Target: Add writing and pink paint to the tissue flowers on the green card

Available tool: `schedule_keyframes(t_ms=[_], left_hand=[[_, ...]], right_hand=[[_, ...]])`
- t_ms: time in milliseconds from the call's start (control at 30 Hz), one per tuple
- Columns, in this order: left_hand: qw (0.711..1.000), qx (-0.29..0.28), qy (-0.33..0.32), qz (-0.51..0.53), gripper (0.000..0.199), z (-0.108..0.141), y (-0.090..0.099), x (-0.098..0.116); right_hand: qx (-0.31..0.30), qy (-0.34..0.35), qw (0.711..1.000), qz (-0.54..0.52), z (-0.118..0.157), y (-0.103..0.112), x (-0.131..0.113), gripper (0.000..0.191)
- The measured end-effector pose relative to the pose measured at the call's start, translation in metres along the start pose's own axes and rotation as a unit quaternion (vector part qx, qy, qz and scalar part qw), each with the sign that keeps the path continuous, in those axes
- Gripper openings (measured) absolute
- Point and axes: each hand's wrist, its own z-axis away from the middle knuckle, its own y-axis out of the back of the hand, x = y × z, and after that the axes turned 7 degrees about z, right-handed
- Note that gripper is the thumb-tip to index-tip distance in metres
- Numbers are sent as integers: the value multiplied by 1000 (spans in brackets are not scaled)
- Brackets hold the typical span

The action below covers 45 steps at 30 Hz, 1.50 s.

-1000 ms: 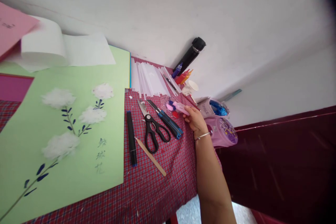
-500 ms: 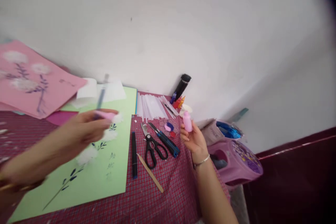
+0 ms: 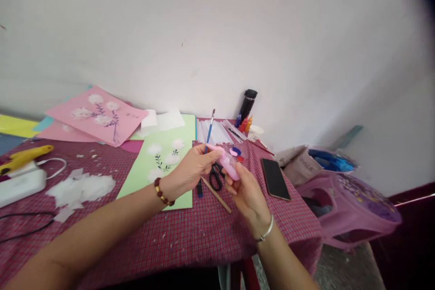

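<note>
Before me, my left hand is closed around a blue paintbrush, bristles up, and pinches a pink nozzle cap. My right hand grips a small pink paint bottle, tilted with its top toward the left hand. Cap and bottle top meet between the hands; whether the cap is seated I cannot tell. Below the hands lie black-handled scissors, a wooden stick and a partly covered dark marker. Beyond, a blue lid holds pink paint. Left of them rests green paper with white fluffy flowers.
A phone lies at right. Small paint bottles and a black cylinder stand by the wall. White strips lie behind the hands. At left are pink flower sheets, cotton, a yellow glue gun and a power strip.
My hands were apart; the left, with cap and brush, has moved right to meet the bottle in my right hand. The view has shifted, bringing the phone and cotton into sight.
</note>
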Motion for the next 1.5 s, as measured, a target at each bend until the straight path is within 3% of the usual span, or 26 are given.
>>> schedule_keyframes(t_ms=[67, 133, 200, 267, 333, 400, 467, 533, 633, 700, 867, 933, 1000, 1033, 1100, 1167, 1233, 1300, 1367, 1433, 1500], left_hand=[[999, 19, -19, -43, 28, 7, 1, 2], [996, 36, -29, -81, 28, 15, 3, 5], [992, 44, -32, -110, 28, 25, 5, 11], [986, 36, -42, -154, 27, 37, 8, 19], [973, 5, -57, -225, 23, 49, 11, 29], [956, -46, -68, -283, 19, 60, 14, 40], [948, -76, -76, -300, 18, 68, 18, 46], [952, -65, -87, -286, 18, 73, 22, 47], [964, -19, -96, -248, 20, 75, 27, 39], [972, -10, -92, -216, 23, 76, 29, 33], [978, -58, -74, -188, 25, 79, 28, 28], [979, -53, -81, -182, 25, 80, 27, 30], [981, -27, -97, -165, 26, 80, 25, 31], [982, -13, -105, -154, 26, 80, 25, 31], [984, 15, -114, -138, 27, 79, 22, 30], [984, 31, -115, -135, 28, 79, 19, 28], [984, 35, -104, -137, 28, 78, 17, 27], [987, 29, -86, -134, 28, 76, 16, 26], [989, 18, -69, -134, 28, 72, 16, 26], [989, 7, -58, -134, 29, 66, 18, 26], [988, -9, -50, -143, 27, 58, 20, 26]], right_hand=[[38, 89, 991, 96, 8, -5, 1, 27], [79, 190, 960, 191, 18, -12, 5, 23], [96, 232, 941, 228, 27, -20, 11, 22], [48, 176, 970, 160, 35, -28, 17, 26], [-85, 35, 995, 24, 41, -34, 21, 36], [-231, -102, 963, -97, 47, -39, 22, 46], [-307, -153, 926, -155, 54, -43, 21, 53], [-298, -121, 932, -169, 60, -45, 19, 55], [-216, -24, 968, -123, 64, -45, 19, 44], [-191, 0, 977, -91, 64, -45, 23, 38], [-323, -139, 931, -98, 59, -45, 31, 63], [-300, -99, 947, -58, 60, -47, 31, 70], [-220, 9, 974, 48, 62, -47, 28, 61], [-172, 75, 975, 122, 64, -47, 27, 53], [-91, 191, 940, 267, 65, -46, 25, 42], [-68, 245, 909, 330, 65, -46, 26, 32], [-143, 204, 929, 273, 64, -47, 29, 29], [-266, 99, 948, 140, 62, -48, 32, 36], [-353, 2, 935, 18, 59, -48, 33, 40], [-382, -37, 923, -27, 53, -46, 32, 44], [-369, -23, 929, 18, 43, -41, 28, 48]])
